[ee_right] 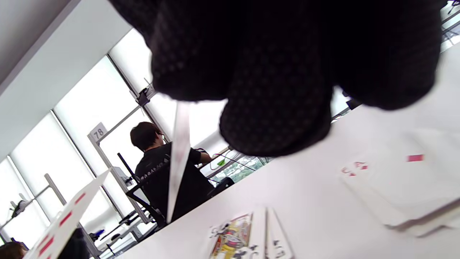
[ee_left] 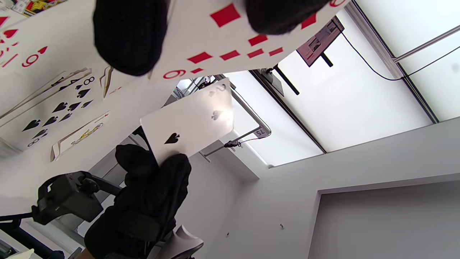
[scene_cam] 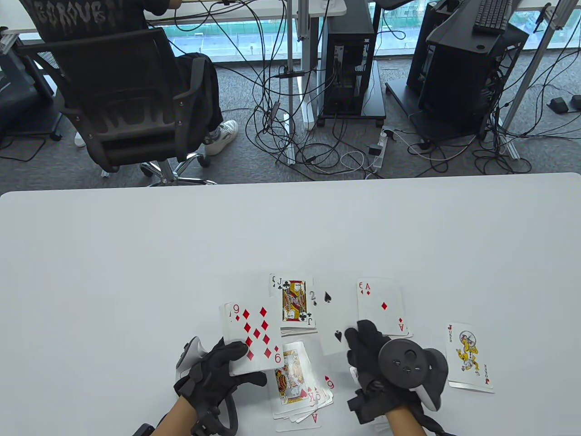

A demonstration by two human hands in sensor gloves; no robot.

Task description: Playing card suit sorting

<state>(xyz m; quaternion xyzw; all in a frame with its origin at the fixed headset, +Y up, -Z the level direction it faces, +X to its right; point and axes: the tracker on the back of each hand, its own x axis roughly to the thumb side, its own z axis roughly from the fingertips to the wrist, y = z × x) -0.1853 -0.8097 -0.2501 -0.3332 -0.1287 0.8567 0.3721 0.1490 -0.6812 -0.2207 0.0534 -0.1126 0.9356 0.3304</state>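
Since both hands are loaded: we risk misfiling.
Right hand: pinches two of spades.
Left hand: grips the stack under the nine of diamonds.
Risk: the two could land on the ace-of-diamonds pile just beside it.

A white counter is seen at the near side of the room. Past its far edge, a grey carpet floor is covered with many black and white cables. At the far left, a black office chair on wheels is taken by a person in dark clothes and a white shoe. Two black computer towers are stood on low stands under far desks with metal legs. A keyboard is laid on top at the far right. Big windows are seen behind, and bright daylight is let in. White walls are shown in the left wrist view.
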